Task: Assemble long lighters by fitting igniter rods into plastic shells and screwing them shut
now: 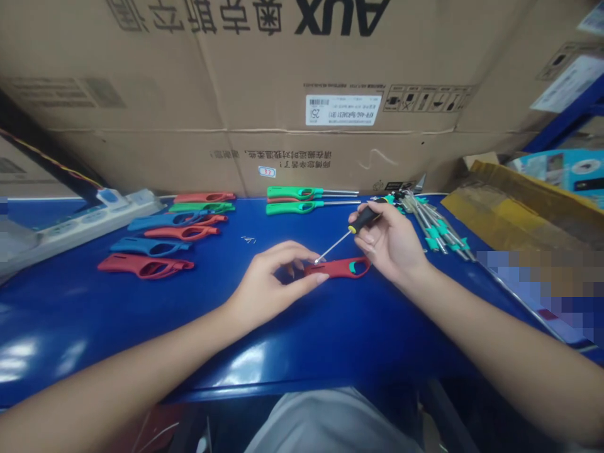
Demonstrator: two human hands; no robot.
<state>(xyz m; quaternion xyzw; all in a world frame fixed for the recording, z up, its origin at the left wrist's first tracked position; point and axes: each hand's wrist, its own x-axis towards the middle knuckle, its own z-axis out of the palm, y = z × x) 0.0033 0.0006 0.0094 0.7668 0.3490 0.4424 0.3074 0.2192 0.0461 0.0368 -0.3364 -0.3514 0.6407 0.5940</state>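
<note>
A red lighter handle (340, 267) with a green trigger lies on the blue table (302, 340) in front of me. My left hand (272, 283) pinches its left end between thumb and fingers. My right hand (392, 242) is closed around a screwdriver (352, 229) with a black and yellow grip. The screwdriver's thin shaft slants down to the left, and its tip touches the handle close to my left fingertips.
Several red, blue and green handle shells (160, 242) lie at the left. Finished green and red lighters (302, 200) rest by the big cardboard box (264, 82). A pile of metal rods with green parts (436, 226) sits right. A white power strip (85, 220) lies far left.
</note>
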